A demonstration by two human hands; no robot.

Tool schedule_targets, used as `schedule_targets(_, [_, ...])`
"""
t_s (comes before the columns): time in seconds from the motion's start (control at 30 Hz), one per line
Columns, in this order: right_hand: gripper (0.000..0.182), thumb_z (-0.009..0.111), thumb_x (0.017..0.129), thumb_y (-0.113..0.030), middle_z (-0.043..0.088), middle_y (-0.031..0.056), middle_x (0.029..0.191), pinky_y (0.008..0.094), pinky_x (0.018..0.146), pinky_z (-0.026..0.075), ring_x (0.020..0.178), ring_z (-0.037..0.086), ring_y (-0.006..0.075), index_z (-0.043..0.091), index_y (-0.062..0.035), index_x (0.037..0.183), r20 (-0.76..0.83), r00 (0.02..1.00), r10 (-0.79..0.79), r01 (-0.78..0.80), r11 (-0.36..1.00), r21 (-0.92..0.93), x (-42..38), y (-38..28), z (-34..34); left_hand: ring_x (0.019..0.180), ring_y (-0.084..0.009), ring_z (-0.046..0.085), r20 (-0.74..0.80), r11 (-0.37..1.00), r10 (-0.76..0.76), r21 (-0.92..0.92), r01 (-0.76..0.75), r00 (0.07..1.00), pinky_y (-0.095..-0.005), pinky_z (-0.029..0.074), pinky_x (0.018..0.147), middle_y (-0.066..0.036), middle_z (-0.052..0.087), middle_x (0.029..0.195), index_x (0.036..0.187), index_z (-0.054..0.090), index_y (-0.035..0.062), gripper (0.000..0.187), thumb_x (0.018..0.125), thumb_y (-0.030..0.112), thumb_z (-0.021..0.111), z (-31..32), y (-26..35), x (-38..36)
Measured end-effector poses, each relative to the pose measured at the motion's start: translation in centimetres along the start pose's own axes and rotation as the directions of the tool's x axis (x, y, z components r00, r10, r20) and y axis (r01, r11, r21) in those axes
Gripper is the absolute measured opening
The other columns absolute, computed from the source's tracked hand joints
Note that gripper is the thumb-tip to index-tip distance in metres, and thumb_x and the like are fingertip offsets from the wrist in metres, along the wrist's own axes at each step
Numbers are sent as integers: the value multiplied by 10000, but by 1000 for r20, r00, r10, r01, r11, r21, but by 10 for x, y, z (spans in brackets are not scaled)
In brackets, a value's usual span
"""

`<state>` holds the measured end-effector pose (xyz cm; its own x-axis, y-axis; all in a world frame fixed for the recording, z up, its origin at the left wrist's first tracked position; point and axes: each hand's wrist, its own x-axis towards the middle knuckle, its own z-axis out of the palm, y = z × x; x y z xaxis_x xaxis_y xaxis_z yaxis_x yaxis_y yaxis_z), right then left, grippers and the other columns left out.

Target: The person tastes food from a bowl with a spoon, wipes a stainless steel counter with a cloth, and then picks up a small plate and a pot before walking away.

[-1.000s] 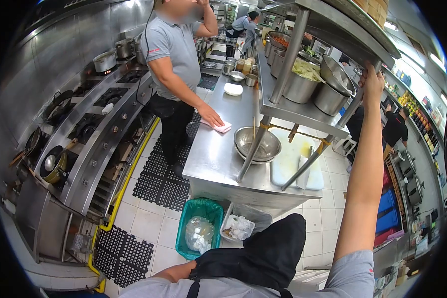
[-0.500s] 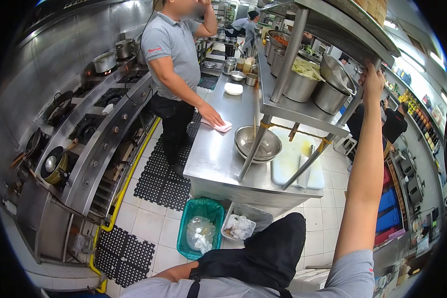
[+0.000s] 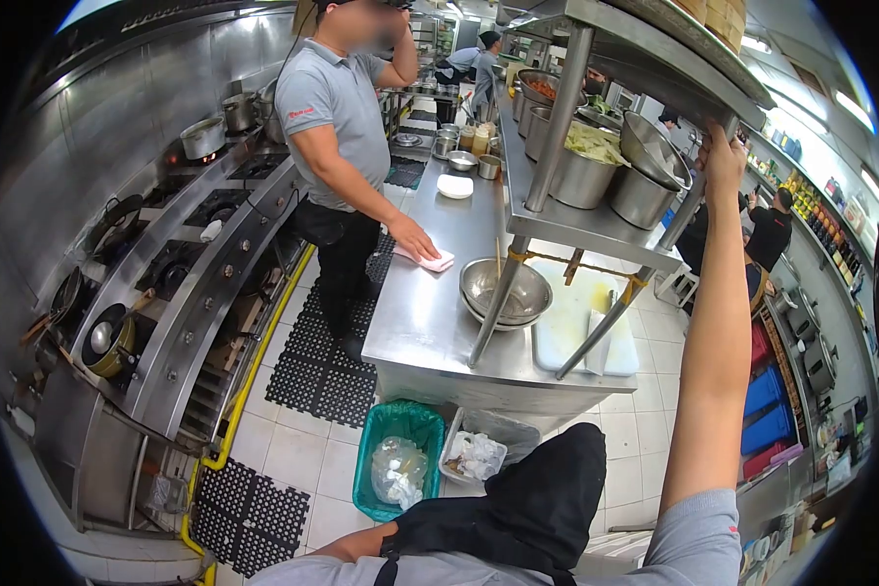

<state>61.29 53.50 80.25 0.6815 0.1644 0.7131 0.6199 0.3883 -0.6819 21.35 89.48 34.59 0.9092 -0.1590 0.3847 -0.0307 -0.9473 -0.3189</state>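
Note:
My right hand (image 3: 724, 156) is raised high, fingers closed around the upright post (image 3: 689, 200) at the corner of the steel rack, next to a large steel bowl (image 3: 659, 146) on its shelf. My left forearm (image 3: 347, 543) lies low against my black apron (image 3: 523, 498); the hand itself is hidden behind it. Below the rack, a steel mixing bowl (image 3: 503, 290) and a white cutting board (image 3: 581, 313) rest on the steel table (image 3: 425, 322).
A co-worker in a grey polo (image 3: 337, 107) stands at the table's left side, one hand on a pink cloth (image 3: 426, 258). Stove range with pans (image 3: 176, 254) lines the left wall. Black floor mats (image 3: 327, 361), a green bin (image 3: 396, 459) and a white bin (image 3: 479, 454) sit below the table. More people work further back.
The view has shifted slightly; my right hand stays on the rack post and the co-worker's hand stays on the cloth.

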Motion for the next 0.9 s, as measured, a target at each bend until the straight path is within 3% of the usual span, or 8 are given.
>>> schedule_targets(0.37, [201,665,901,-244,452,-44,615,266,436,335,470,407,73,543,-105,823,-42,999,24,-26,999,-45,-5,-4,5,1086,-321,521,-18,999,-48,-24,47,999,-541,446,968,-136,463,1109,1103,529,93,258,933,285,561,25,8,-7])
schedule_targets(0.7, [192,659,908,-251,428,-51,622,259,450,327,489,401,67,540,-124,827,-48,999,15,-18,998,-63,-1,-1,3,1078,-320,523,-31,998,-57,12,57,998,-540,446,966,-135,467,1095,1092,533,94,249,932,282,561,20,-6,12])
schedule_targets(0.9, [208,671,898,-246,468,-29,605,263,409,340,456,427,74,553,-87,835,-38,999,-23,21,998,-54,5,7,-1,1073,-319,524,29,997,-48,54,47,998,-539,447,964,-135,469,1087,1086,535,95,244,931,281,561,2,-15,-6])
